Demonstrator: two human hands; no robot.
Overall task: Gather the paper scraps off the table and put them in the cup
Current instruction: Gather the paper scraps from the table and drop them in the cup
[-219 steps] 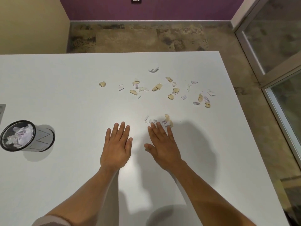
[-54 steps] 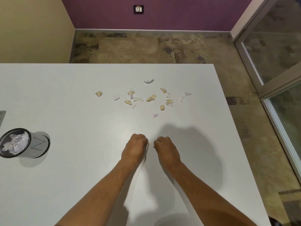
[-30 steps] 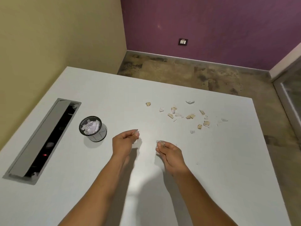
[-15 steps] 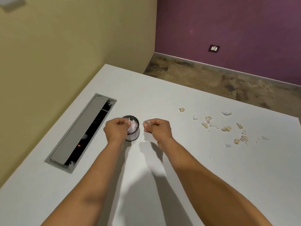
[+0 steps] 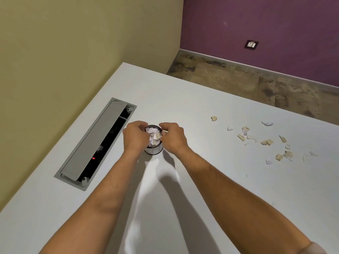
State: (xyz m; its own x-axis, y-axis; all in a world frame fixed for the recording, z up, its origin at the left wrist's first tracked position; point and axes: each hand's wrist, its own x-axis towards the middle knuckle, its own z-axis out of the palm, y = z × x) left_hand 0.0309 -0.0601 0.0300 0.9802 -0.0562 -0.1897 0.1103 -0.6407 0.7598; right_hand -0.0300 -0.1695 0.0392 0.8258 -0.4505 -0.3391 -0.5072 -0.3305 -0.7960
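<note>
A: Nearest, both forearms reach in over the white table [image 5: 183,92]. Left hand [image 5: 134,137] and right hand [image 5: 173,137] sit either side of the cup [image 5: 153,150], fingers curled above its rim. Grip state?

B: Both curled tight. A tan piece shows at the right fingertips over the cup mouth, so the right likely pinches scraps; the left's contents are hidden, cannot tell what it holds.

A: Cup contents?

B: White and tan paper heaped to the rim. Judgement: nearly full, so new pieces may spill off the top.

A: Remaining paper scraps [image 5: 266,142]?

B: Scattered to the right and farther out, well apart from the cup. Judgement: very light, soft, curled; they will slide on the smooth top and drift with any draught. Best swept into a pile with flat fingers, then pinched from the edges.

A: Left of the cup?

B: A recessed cable box [image 5: 95,143], lid up, small red light inside.

A: Readable writing?

B: None. Dark lines on the cup wall, illegible. Far wall carries a socket [image 5: 252,45], no label visible.
</note>
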